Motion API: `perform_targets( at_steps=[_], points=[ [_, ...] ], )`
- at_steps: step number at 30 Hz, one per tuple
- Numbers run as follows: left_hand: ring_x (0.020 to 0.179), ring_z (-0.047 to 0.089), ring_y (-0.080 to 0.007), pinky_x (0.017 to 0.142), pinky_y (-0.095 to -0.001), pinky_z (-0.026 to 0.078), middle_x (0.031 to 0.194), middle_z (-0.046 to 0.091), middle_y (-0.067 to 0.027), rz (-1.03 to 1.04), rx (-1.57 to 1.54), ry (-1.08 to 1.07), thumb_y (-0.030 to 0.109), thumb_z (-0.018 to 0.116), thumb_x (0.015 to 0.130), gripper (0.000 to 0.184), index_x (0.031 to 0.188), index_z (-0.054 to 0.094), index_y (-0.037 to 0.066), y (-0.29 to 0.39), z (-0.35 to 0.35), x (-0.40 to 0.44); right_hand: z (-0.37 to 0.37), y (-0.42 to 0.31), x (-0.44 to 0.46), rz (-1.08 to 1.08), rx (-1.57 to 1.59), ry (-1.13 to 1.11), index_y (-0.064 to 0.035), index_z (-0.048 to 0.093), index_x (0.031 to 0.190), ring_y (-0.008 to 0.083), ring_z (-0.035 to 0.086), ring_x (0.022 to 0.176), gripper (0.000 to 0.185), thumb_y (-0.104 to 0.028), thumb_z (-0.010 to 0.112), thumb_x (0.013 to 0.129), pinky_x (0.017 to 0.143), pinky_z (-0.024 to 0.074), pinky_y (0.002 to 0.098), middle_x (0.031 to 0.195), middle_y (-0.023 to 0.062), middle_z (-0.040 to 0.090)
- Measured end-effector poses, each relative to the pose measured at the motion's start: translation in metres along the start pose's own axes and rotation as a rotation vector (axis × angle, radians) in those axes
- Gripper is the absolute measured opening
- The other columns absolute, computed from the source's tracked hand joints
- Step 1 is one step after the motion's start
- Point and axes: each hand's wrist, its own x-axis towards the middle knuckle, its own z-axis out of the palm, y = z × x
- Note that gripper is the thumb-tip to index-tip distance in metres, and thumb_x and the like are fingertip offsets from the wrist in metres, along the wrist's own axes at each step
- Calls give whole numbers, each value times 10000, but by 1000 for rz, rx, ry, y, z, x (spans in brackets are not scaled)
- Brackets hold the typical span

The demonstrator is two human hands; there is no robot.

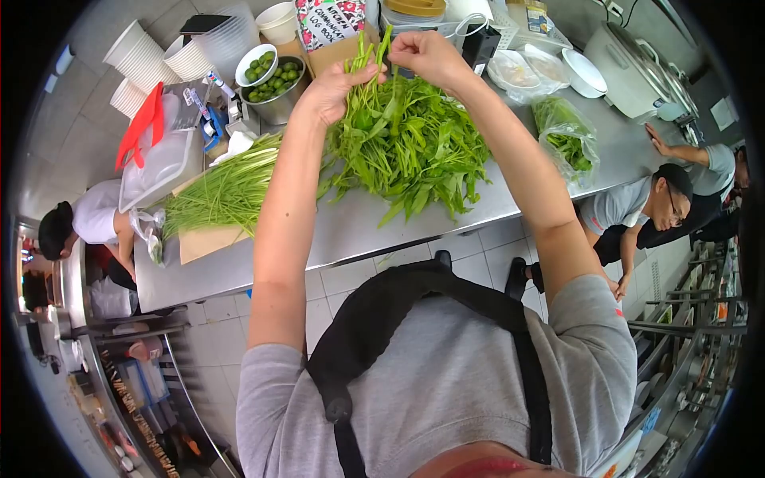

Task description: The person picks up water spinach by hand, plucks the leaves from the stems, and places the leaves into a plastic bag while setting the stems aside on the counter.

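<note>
My left hand (339,86) is closed around the lower stems of a bunch of leafy greens (414,147), which look like water spinach. The stem ends poke up past its fingers and the leaves spread over the steel counter toward me. Just to the right, my right hand (426,57) is closed in a pinch at a green stalk beside the bunch; its fingertips partly hide the stalk. Left of my left forearm, long thin green chives or similar stalks (227,187) lie on brown cardboard (209,241).
Behind my left hand are a pot of small green limes (275,84), stacked white cups (139,56) and a log book (331,22). Bagged greens (564,139) and a large cooker (637,72) stand right. People are at the left (96,215) and right (629,203).
</note>
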Motion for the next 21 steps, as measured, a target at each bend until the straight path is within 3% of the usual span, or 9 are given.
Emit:
perform_targets(
  at_steps=[1,2,4,7,8,13,15,17,21],
  points=[
    [670,535,-102,569,-231,452,780,596,-54,-3,43,17,158,620,764,233,935,567,10,0,-1,0,-3,-2,-2,-85,-266,55,-9,595,763,191,557,603,143,-128,625,690,561,419,308,662,82,593],
    [670,535,-102,569,-231,452,780,596,-54,-4,41,19,158,620,764,233,935,567,10,-1,-2,-1,-4,5,0,-85,-265,53,-9,595,763,191,557,603,143,-128,625,690,561,419,308,662,82,593],
    [677,527,-105,584,-230,449,775,590,-57,84,138,139,153,615,767,222,931,573,9,-7,-3,-2,-7,27,5,-246,-789,279,-16,592,766,288,578,646,185,-132,635,629,620,455,365,677,150,581],
    [658,524,-115,586,-236,447,789,591,-63,0,51,135,146,616,766,232,941,568,2,-11,-24,-2,-15,51,2,-242,-1007,256,-46,600,728,282,601,702,98,-74,554,645,632,484,374,719,133,605],
    [649,526,-112,571,-229,448,795,592,-69,0,-26,145,141,617,763,250,958,557,-4,-13,-30,0,-16,56,2,-111,-1046,51,-66,603,782,286,603,730,133,-69,537,666,638,482,381,736,149,602],
    [626,526,-90,544,-213,448,795,595,-54,34,-167,213,147,611,769,241,957,550,10,-12,-40,1,7,22,-19,-101,-862,-15,-104,617,826,283,601,724,170,-82,558,668,640,478,379,721,126,608],
    [617,524,-73,533,-205,445,798,596,-32,45,-197,231,157,609,772,232,954,550,26,-12,-42,2,15,11,-22,-164,-490,0,-108,617,821,275,599,713,164,-98,578,662,633,472,368,717,100,611],
    [609,521,-75,540,-205,450,798,589,-28,64,-244,194,170,599,782,227,960,538,44,-13,-51,4,22,8,-23,-131,-448,-21,-105,627,785,257,599,698,136,-133,607,653,625,466,354,713,86,612],
    [608,518,-75,542,-208,454,799,581,-21,65,-288,210,177,585,793,214,965,529,63,-12,-59,6,37,-11,-39,16,-47,-143,-74,636,735,217,604,663,132,-171,642,645,623,464,313,705,84,620]
  ],
)
